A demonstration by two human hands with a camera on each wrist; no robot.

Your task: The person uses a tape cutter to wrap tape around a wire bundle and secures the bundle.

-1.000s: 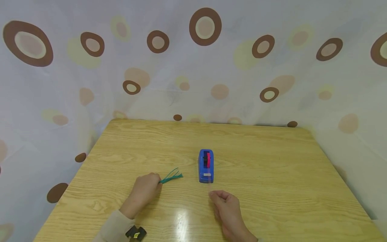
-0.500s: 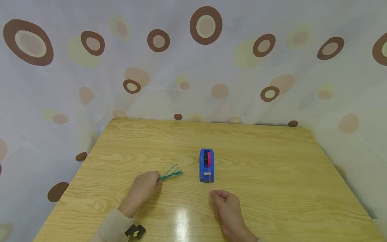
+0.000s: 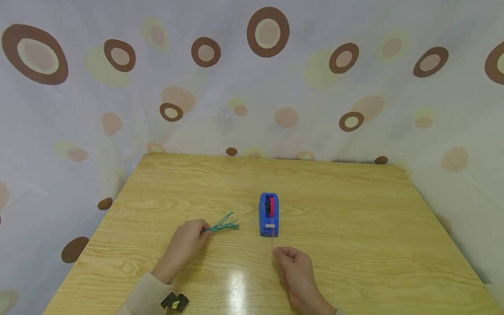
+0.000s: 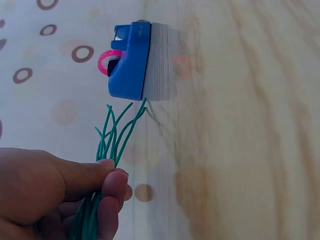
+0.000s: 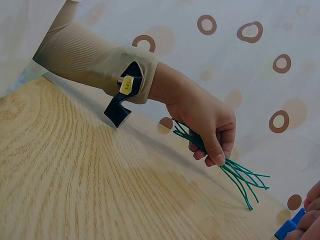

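My left hand [image 3: 186,238] holds a bundle of thin green strings [image 3: 224,226] between thumb and fingers, left of the blue tape dispenser [image 3: 263,222]. In the left wrist view the strings' loose ends [image 4: 117,130] fan out past the thumb, and the rest runs down through the curled fingers. Short tail ends [image 5: 181,129] stick out behind the hand in the right wrist view. A strip of clear tape [image 3: 273,243] stretches from the dispenser towards me, its end pinched by my right hand [image 3: 297,273]. A pink-cored tape roll [image 3: 272,207] sits in the dispenser.
The wooden table [image 3: 354,218] reaches back to a hanging cloth [image 3: 299,87] printed with brown circles, which also covers both sides. A black wrist mount [image 3: 175,302] with a yellow label is strapped at the left sleeve [image 3: 145,295].
My left hand has risen slightly in view and turned a little, and the string ends have spread and shifted with it. My right hand keeps its pinch on the tape at the same place.
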